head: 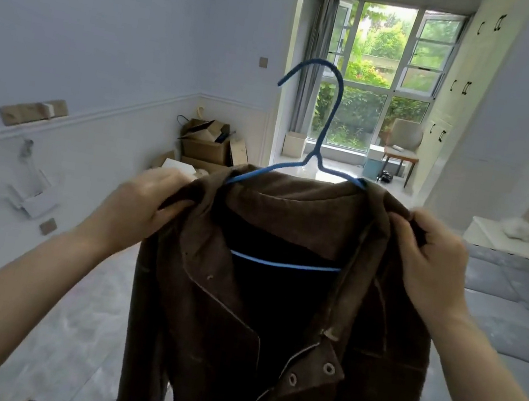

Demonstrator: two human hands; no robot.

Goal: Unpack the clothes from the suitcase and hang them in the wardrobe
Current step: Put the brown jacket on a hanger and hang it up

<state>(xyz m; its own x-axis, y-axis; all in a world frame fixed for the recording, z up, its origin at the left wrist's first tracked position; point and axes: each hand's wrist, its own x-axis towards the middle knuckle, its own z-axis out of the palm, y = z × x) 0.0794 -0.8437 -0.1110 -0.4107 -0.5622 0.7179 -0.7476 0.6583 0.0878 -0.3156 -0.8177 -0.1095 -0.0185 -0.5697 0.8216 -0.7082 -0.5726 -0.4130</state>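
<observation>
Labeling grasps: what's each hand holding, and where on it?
Both hold the brown jacket on the blue hanger: left hand grips its left shoulder, right hand its right shoulder.

I hold the brown snap-front jacket [277, 306] up in front of me, my left hand [148, 206] at its left shoulder, my right hand [426, 260] at its right. The blue wire hanger [321, 140] sits inside the collar, hook above. Behind lie stacked cardboard boxes [209, 146] at left, a cushioned wooden chair [404, 142] by the window at right.
</observation>
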